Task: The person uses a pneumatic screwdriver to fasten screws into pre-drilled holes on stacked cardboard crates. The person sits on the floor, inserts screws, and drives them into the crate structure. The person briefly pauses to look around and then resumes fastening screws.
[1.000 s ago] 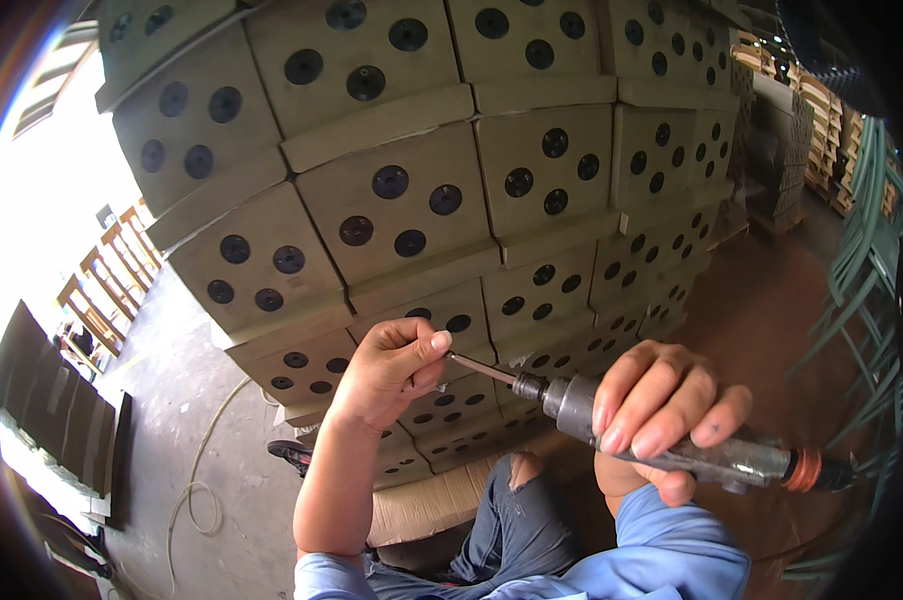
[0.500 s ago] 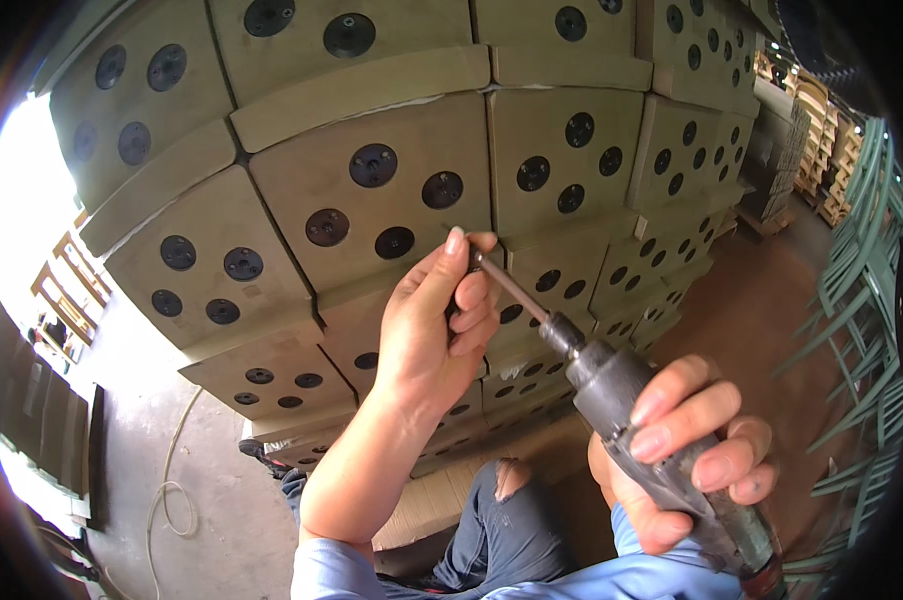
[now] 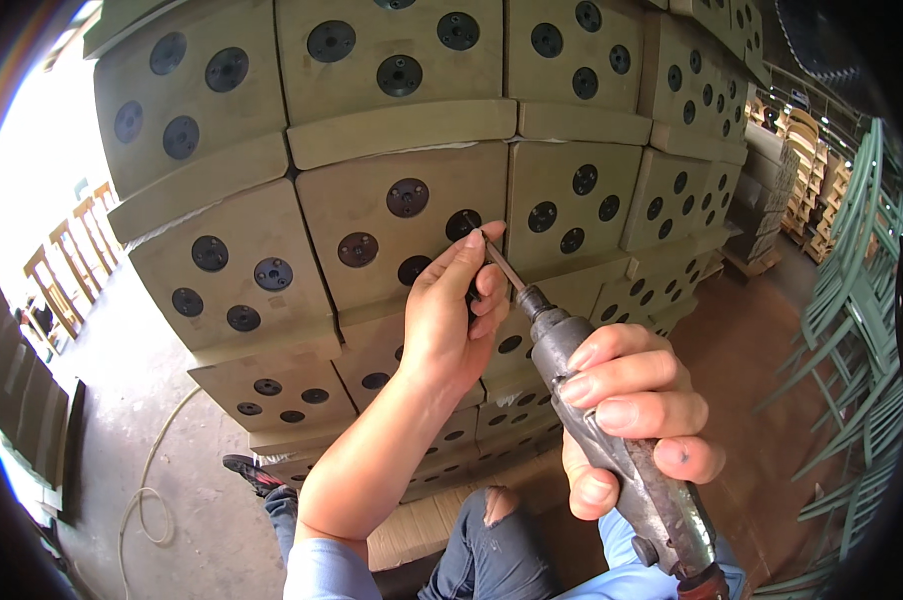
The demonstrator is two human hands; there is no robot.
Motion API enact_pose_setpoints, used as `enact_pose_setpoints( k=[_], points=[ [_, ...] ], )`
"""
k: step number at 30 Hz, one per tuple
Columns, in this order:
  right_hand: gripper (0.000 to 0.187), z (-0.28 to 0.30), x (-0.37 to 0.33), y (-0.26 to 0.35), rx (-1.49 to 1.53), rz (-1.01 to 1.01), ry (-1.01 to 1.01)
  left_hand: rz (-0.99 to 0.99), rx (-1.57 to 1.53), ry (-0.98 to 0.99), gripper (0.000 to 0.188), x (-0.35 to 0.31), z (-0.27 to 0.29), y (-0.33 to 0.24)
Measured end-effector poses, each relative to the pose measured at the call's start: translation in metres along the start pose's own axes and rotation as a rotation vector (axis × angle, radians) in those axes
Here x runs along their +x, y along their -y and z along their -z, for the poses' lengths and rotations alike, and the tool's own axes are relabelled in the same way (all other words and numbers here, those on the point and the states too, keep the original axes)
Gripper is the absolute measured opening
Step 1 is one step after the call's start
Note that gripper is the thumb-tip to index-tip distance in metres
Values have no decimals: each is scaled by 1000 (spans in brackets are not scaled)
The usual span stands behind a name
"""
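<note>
Vs. 1 s ago, the driver [image 3: 622,460] has been raised & tilted more steeply; then held nearly level before a lower row, its bit [image 3: 505,265] is now angled up at the rightmost disc [image 3: 463,225] on a mid-row box [image 3: 332,190]. At 0.5 s ago the L fingertips were just below that disc; now its lower part is overlapped by them. The view has shifted too.

The driver is gripped by the R hand [image 3: 642,400], fingers wrapped round its body. The bit is steadied near its tip b/w thumb & index of the L hand [image 3: 452,310], other fingers curled.

The tip is partly hidden; contact w/ the disc can't be told. A small dark item under the L fingers can't be ID'd. The driver's tail is cut off by the bottom edge; far L is washed out by glare.

A lid edge [image 3: 402,135] juts above the discs. To the R, brown floor [image 3: 742,350] is left b/w driver & green strips [image 3: 857,330]; to the L, grey floor w/ hose [image 3: 152,490].
</note>
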State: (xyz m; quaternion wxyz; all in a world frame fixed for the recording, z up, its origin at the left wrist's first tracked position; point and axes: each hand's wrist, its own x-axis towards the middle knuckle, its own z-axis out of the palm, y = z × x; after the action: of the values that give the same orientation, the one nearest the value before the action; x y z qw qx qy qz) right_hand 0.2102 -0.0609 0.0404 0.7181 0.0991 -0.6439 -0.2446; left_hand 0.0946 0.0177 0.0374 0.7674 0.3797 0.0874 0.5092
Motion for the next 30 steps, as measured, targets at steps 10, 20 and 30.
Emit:
enact_pose_setpoints(
  k=[10,20,30],
  points=[
    [50,4,5,-19,81,-55,114,7,34,-115,27,-41,23,27],
    [47,-4,-4,-34,85,-43,130,98,1,-274,24,-70,40,34],
    [59,-6,-1,-30,146,-163,190,-31,29,-305,16,-92,56,28]
  ],
)
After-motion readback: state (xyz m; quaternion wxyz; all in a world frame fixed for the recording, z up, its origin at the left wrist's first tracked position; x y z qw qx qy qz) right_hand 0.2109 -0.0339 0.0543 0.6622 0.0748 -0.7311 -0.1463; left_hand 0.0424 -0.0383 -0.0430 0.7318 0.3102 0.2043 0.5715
